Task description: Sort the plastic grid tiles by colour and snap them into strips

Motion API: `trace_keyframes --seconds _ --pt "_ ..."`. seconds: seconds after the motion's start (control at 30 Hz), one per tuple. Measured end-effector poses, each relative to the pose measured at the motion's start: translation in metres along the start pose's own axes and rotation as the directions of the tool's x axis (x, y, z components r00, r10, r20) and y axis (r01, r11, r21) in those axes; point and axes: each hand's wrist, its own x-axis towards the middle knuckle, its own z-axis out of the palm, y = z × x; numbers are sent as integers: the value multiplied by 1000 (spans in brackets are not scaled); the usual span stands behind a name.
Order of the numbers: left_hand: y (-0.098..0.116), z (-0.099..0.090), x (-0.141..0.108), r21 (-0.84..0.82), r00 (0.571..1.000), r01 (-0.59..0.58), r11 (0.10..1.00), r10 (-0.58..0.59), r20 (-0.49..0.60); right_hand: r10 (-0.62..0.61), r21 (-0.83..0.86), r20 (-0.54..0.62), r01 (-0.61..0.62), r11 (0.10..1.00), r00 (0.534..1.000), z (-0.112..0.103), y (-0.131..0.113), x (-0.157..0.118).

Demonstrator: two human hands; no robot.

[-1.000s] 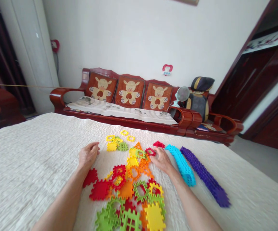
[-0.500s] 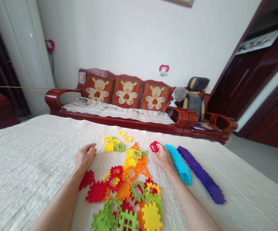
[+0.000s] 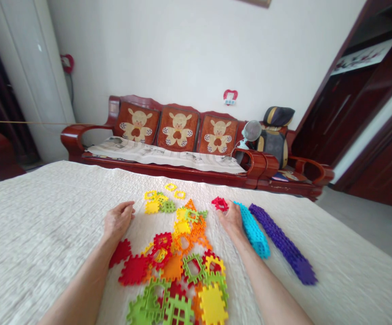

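Observation:
My right hand (image 3: 231, 219) pinches a red interlocking tile (image 3: 220, 204) with notched edges and an opening, just left of a long light-blue lattice piece (image 3: 253, 230). My left hand (image 3: 119, 220) rests closed over the cloth, its fingers curled inward; any object inside it is hidden. Close to the left wrist lie a red tile (image 3: 120, 253) and a solid red square tile (image 3: 134, 270). Between my arms spreads a pile of tiles, among them an orange tile (image 3: 173, 267), a green window tile (image 3: 179, 311) and a yellow square tile (image 3: 212, 304).
A long purple lattice piece (image 3: 282, 243) lies right of the light-blue one. Farther back are small yellow frames (image 3: 179, 194) and a green tile (image 3: 168, 206). A white quilted cloth (image 3: 47, 216) covers the table. Beyond stands a wooden sofa (image 3: 169, 163) with bear cushions.
The red tile in my right hand has tilted and turned slightly. My left hand stays nearly where it was. The whole view has shifted a little.

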Motion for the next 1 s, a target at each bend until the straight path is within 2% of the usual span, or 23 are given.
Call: trace_keyframes --seconds 0.27,0.43,0.63,0.77,1.0 --pt "3 0 -2 4 1000 16 1000 -16 -5 22 -70 -41 -25 997 999 6 1 -1" --pt "4 0 -2 11 1000 -3 1000 3 -6 16 -48 -91 -20 999 996 10 4 -2" --pt "5 -1 -3 15 1000 -8 1000 8 -7 79 -70 -24 -81 994 997 8 2 -3" --pt "7 -2 -5 2 1000 5 1000 -5 -7 80 -52 -29 -81 995 996 8 1 -3" --pt "1 0 -1 -17 1000 2 1000 -2 -5 120 -67 28 -118 991 992 6 -1 -2"
